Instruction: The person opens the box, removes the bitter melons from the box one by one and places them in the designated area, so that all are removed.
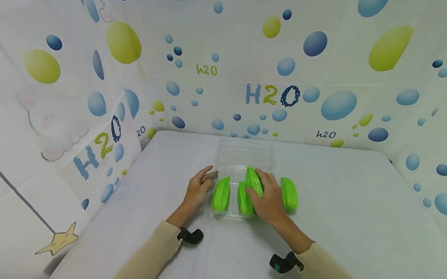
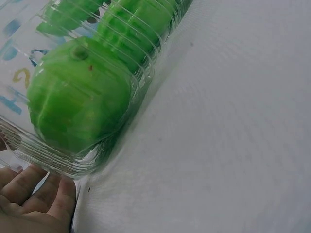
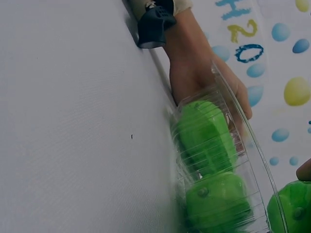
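A clear plastic clamshell box [image 1: 229, 214] lies with its lid [image 1: 245, 155] folded back away from me. Two bright green, ridged bitter gourds lie in its base, the left gourd [image 1: 221, 194] and the middle gourd [image 1: 244, 199]. My right hand [image 1: 269, 199] grips another gourd [image 1: 254, 181] between thumb and fingers, above the box's right part. In the right wrist view this held gourd [image 3: 291, 208] shows higher than the box wall. My left hand [image 1: 198, 188] is at the box's left side, its fingers loosely bent beside the wall; in the left wrist view, fingers [image 2: 63, 199] reach the box's corner.
One more green gourd [image 1: 289, 195] lies on the white tablecloth [image 1: 356, 214] just right of the box. Behind the table hangs a white backdrop [image 1: 234, 72] with printed bubbles and lettering. Both wrists carry black cameras.
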Demonstrator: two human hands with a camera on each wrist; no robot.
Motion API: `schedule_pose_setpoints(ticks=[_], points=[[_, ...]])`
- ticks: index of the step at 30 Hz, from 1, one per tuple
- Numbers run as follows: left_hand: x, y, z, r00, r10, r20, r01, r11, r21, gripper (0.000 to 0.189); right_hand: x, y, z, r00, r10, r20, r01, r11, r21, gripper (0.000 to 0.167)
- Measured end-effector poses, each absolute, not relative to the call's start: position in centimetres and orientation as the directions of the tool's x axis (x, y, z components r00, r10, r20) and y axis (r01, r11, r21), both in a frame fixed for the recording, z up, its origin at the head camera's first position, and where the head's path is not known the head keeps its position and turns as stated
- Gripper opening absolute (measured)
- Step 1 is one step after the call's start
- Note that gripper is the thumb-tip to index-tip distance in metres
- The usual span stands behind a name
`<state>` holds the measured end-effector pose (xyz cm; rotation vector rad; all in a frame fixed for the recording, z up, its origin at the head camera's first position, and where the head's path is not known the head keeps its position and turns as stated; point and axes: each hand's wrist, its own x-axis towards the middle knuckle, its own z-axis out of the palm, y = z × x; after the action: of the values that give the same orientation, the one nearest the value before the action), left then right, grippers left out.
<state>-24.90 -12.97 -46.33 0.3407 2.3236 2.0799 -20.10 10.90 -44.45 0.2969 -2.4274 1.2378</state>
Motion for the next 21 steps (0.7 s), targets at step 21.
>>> schedule_pose_setpoints(ticks=[21], points=[[-25.8, -12.6, -48.1, -0.984, 0.079, 0.157, 0.164, 0.088, 0.982, 0.062, -20.2, 12.6, -44.0, -0.892, 0.044, 0.449, -0.348, 0.567, -0.747, 0.060]])
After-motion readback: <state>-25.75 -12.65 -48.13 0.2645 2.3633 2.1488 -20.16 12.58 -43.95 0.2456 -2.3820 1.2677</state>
